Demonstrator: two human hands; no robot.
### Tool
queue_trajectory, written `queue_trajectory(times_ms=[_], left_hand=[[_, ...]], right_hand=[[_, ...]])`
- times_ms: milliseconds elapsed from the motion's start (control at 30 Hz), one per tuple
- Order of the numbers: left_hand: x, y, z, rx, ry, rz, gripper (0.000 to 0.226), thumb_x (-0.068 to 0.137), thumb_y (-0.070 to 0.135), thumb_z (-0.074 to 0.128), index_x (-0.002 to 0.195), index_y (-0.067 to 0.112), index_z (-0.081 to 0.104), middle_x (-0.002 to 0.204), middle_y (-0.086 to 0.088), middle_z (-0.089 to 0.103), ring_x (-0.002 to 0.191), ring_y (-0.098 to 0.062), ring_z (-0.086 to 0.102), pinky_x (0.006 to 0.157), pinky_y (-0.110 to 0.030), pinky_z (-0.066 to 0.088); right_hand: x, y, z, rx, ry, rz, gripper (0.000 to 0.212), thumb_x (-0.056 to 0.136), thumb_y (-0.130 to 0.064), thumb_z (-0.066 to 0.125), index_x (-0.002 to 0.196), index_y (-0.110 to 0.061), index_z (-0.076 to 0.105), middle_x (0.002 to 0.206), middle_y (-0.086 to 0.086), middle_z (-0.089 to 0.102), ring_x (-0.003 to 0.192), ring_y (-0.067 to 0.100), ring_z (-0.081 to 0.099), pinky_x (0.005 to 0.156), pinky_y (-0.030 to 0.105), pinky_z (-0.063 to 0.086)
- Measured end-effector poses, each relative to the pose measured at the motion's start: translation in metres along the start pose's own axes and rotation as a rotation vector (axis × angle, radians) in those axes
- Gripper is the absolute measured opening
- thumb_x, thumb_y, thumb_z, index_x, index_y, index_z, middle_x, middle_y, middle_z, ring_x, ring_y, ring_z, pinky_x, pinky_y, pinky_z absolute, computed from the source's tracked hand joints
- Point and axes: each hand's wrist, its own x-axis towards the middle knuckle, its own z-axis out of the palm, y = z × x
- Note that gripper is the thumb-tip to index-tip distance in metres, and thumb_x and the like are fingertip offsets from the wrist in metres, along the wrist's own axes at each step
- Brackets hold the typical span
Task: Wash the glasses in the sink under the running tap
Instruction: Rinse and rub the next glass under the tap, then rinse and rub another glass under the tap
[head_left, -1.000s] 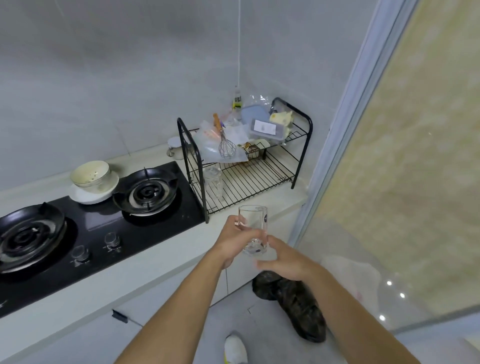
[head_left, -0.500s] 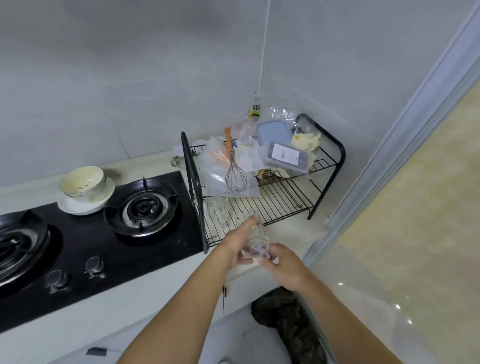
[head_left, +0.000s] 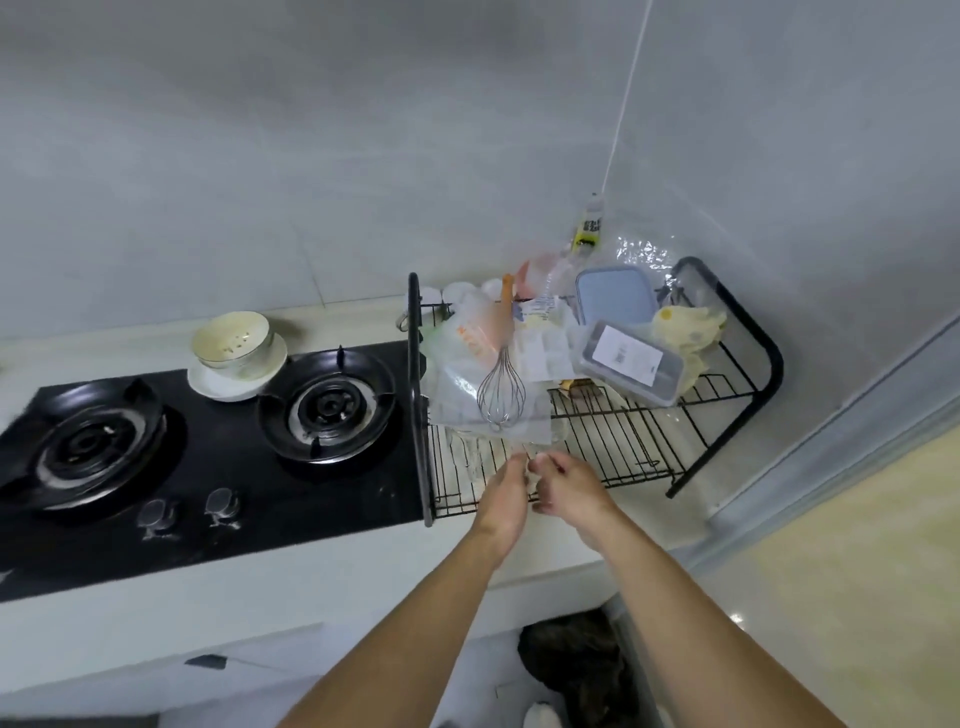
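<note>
**Wet glass over a crowded rack: slips and knocks are the risks**

On the left the gas stove (head_left: 208, 467) and the stacked bowl (head_left: 231, 343) sit well clear of the work and pose little risk. Trouble starts at the wire rack (head_left: 649, 441). A standing glass (head_left: 467, 457) is at its left end, just beside the left hand (head_left: 506, 493), so a careless nudge of the wrist could tip it against the wires.

Just above, a whisk (head_left: 501, 395) and plastic bags (head_left: 467, 364) overhang the spot. Lifting too high could snag them and drag the pile down.

The left hand reaches forward with its back to the camera, so I cannot tell how its fingers close. The held glass (head_left: 528, 460) shows only as a clear glint between the two hands, low over the front of the rack. The right hand (head_left: 569, 488) has thumb and fingers curled in, pinching it. If the glass is wet, so light a hold may let it slide.

Set down crooked on the wires, it could rock, roll off the desk (head_left: 363, 566) and break on the floor. Further right, the lidded container (head_left: 631, 364) leans on the heap and might shift if the rack is jolted. No sink or tap is in view.
</note>
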Motion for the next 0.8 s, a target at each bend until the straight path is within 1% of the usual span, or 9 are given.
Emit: queue_trajectory(times_ms=[67,133,233,300,367,467,600,733,800], left_hand=[[0.007,-0.001,0.005,-0.044,0.01,0.004,0.059,0.098,0.058,0.033,0.134,0.024,0.066,0.139,0.002,0.065,0.13,-0.01,0.057,0.118,-0.043,0.042],[0.013,0.001,0.006,-0.048,0.038,0.016,0.049,0.105,0.046,0.032,0.127,0.022,0.068,0.126,0.003,0.069,0.121,-0.01,0.061,0.114,-0.043,0.047],[0.021,0.002,0.005,-0.067,0.067,0.001,0.041,0.11,0.028,0.029,0.116,0.016,0.068,0.107,0.001,0.07,0.102,-0.013,0.066,0.096,-0.033,0.056],[0.024,0.002,0.005,-0.062,0.056,-0.007,0.043,0.111,0.027,0.026,0.123,0.014,0.065,0.112,-0.001,0.069,0.095,-0.007,0.066,0.077,-0.02,0.056],[0.026,0.002,0.004,-0.079,0.04,-0.027,0.046,0.113,0.031,0.023,0.133,0.015,0.061,0.121,-0.002,0.069,0.096,-0.003,0.067,0.069,-0.012,0.053],[0.028,0.005,0.004,-0.083,0.025,-0.03,0.046,0.114,0.033,0.021,0.134,0.014,0.058,0.124,-0.002,0.068,0.099,-0.003,0.065,0.07,-0.011,0.053],[0.026,0.01,0.006,-0.045,0.081,-0.037,0.039,0.114,0.027,0.021,0.117,0.012,0.057,0.098,0.005,0.062,0.085,-0.002,0.058,0.057,-0.003,0.045],[0.018,0.008,0.0,0.022,0.172,0.005,0.038,0.111,0.043,0.03,0.12,0.026,0.063,0.119,0.01,0.063,0.113,-0.009,0.056,0.092,-0.02,0.041],[0.009,0.0,-0.007,0.071,0.274,0.074,0.034,0.108,0.045,0.042,0.123,0.028,0.067,0.121,0.015,0.067,0.114,-0.004,0.058,0.102,-0.027,0.043]], right_hand=[[0.014,-0.002,0.002,0.014,-0.042,0.023,0.027,0.11,-0.027,0.046,0.122,-0.016,0.067,0.105,0.011,0.07,0.083,0.02,0.065,0.08,0.041,0.065],[0.026,-0.003,0.005,0.011,-0.069,0.043,0.029,0.11,-0.024,0.043,0.12,-0.013,0.067,0.115,0.015,0.071,0.097,0.027,0.071,0.078,0.04,0.065],[0.039,-0.004,0.009,0.013,-0.106,0.059,0.028,0.108,-0.015,0.04,0.112,-0.008,0.067,0.113,0.02,0.072,0.098,0.032,0.071,0.066,0.033,0.062],[0.041,-0.006,0.012,0.019,-0.149,0.069,0.028,0.106,-0.013,0.041,0.11,-0.01,0.069,0.111,0.015,0.074,0.099,0.029,0.072,0.062,0.03,0.06],[0.044,-0.007,0.015,0.015,-0.184,0.069,0.029,0.105,-0.016,0.042,0.11,-0.013,0.07,0.107,0.008,0.076,0.099,0.025,0.074,0.061,0.028,0.059],[0.05,-0.006,0.016,-0.025,-0.206,0.057,0.032,0.102,-0.021,0.041,0.108,-0.019,0.072,0.107,0.007,0.077,0.099,0.028,0.075,0.065,0.033,0.062],[0.064,0.004,0.011,-0.104,-0.199,-0.007,0.035,0.086,-0.038,0.043,0.104,-0.026,0.071,0.097,0.01,0.078,0.089,0.034,0.076,0.075,0.05,0.064],[0.038,-0.009,0.007,-0.216,-0.079,-0.07,0.025,0.099,-0.037,0.049,0.114,-0.018,0.043,0.097,0.007,0.07,0.088,0.029,0.069,0.071,0.041,0.053],[0.025,-0.009,0.008,-0.281,0.013,-0.157,0.021,0.101,-0.036,0.051,0.108,-0.019,0.04,0.091,0.003,0.067,0.085,0.027,0.066,0.065,0.035,0.046]])
